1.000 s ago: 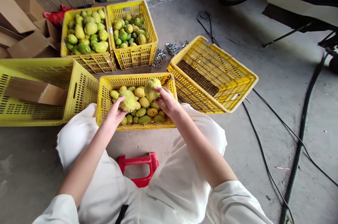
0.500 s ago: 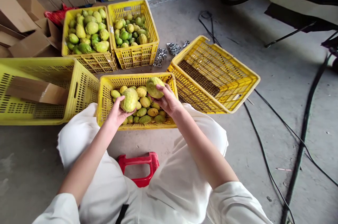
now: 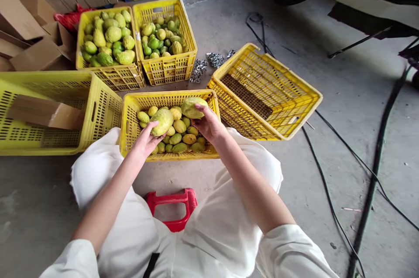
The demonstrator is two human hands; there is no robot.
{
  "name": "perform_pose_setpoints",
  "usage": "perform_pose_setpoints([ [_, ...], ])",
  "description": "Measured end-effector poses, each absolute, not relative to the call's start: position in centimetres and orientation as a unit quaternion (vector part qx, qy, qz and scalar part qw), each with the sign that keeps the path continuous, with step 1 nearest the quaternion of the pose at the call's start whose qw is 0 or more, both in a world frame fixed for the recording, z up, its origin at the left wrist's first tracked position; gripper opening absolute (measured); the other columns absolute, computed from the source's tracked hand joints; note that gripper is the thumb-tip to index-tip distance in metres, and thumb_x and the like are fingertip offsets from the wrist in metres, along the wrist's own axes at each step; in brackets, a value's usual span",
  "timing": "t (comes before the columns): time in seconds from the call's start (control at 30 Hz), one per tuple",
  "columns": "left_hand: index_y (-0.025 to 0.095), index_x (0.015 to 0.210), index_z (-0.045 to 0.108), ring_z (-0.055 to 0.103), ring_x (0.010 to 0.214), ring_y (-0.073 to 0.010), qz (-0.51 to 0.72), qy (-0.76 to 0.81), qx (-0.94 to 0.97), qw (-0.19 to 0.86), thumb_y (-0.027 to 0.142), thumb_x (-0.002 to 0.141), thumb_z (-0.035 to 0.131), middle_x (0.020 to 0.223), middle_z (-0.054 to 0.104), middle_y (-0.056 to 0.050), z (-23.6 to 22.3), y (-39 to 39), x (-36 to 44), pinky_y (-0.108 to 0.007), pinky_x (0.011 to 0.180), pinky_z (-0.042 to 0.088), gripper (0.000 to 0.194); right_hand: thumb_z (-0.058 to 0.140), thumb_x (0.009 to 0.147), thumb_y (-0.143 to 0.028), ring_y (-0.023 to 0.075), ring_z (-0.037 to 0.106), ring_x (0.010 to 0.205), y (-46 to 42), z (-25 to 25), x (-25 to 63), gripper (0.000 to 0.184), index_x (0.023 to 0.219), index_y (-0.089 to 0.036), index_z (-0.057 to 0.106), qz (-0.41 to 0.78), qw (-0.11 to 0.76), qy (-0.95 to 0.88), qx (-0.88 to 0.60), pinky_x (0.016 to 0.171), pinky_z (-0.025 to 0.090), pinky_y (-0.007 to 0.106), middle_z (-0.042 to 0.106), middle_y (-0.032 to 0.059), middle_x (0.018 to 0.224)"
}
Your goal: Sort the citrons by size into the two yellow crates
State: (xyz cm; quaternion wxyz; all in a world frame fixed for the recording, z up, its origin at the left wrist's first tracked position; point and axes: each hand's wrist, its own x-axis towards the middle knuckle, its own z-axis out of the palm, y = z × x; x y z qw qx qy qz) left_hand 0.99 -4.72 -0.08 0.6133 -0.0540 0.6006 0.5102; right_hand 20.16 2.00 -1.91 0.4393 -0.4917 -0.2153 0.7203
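Two large, citron-like fruits are held apart, near the middle of the frame, above a low yellow crate (image 3: 170,159) of smaller yellow-green fruits (image 3: 179,126). The left citron-like fruit (image 3: 163,121) is cradled from its lower-left side by the left hand (image 3: 146,142), with the thumb laid along its flank and the fingers curled beneath. The right citron-like fruit (image 3: 192,108) is gripped at its right end by the right hand (image 3: 209,125), with the thumb pressed on top; the fingers are partly hidden below.

A moderate weight for the size may be expected, with a firm, thick rind that should yield little under the fingers. The lumpy skin ought to give fair friction, though bruising could be caused by a hard pinch or a drop. Hold is best taken around the broad middle, with the underside supported.

The left fruit's long axis is slanted from lower left to upper right. The right fruit's is laid nearly level across the frame, with its free end pointed left. Which end bears the stem cannot be told with confidence at this size.
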Motion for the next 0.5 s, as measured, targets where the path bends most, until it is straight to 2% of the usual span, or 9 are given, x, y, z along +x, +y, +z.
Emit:
perform_pose_setpoints([
  [0.17,0.024,0.13,0.074,0.076,0.123,-0.0271,0.535,0.577,-0.019,0.617,0.008,0.088,0.074,0.123,0.081,-0.01,-0.3,-4.8,1.0,-0.033,0.099,0.066,0.045,0.1,0.053,-0.049,0.0201,0.068,0.099,1.9,-1.6,20.1,0.057,0.095,-0.03,0.067,0.736,0.434,-0.22,-0.47,0.071,0.058,0.027,0.075,-0.0021,0.1],
  [0.23,0.026,0.133,0.072,0.075,0.126,-0.028,0.543,0.567,-0.013,0.619,0.008,0.085,0.076,0.125,0.08,-0.01,-0.4,-4.9,1.0,-0.035,0.102,0.065,0.052,0.1,0.052,-0.05,0.0233,0.07,0.11,1.9,-1.5,20.0,0.06,0.097,-0.03,0.066,0.741,0.44,-0.228,-0.453,0.083,0.064,0.033,0.075,-0.0012,0.106],
  [0.33,0.025,0.134,0.07,0.074,0.127,-0.0291,0.558,0.549,0.018,0.622,0.01,0.08,0.08,0.127,0.079,-0.01,-0.7,-5.1,0.9,-0.036,0.102,0.065,0.057,0.101,0.053,-0.052,0.026,0.071,0.121,2.0,-1.5,20.2,0.065,0.102,-0.031,0.062,0.742,0.442,-0.255,-0.434,0.096,0.067,0.039,0.074,-0.0003,0.112],
  [0.5,0.022,0.126,0.07,0.072,0.127,-0.0302,0.58,0.525,0.056,0.62,0.022,0.078,0.083,0.125,0.078,-0.012,-1.5,-5.2,0.1,-0.035,0.094,0.066,0.05,0.104,0.051,-0.048,0.0255,0.073,0.116,2.1,-1.6,20.7,0.071,0.102,-0.033,0.058,0.724,0.457,-0.272,-0.438,0.092,0.069,0.039,0.073,-0.0015,0.11],
])
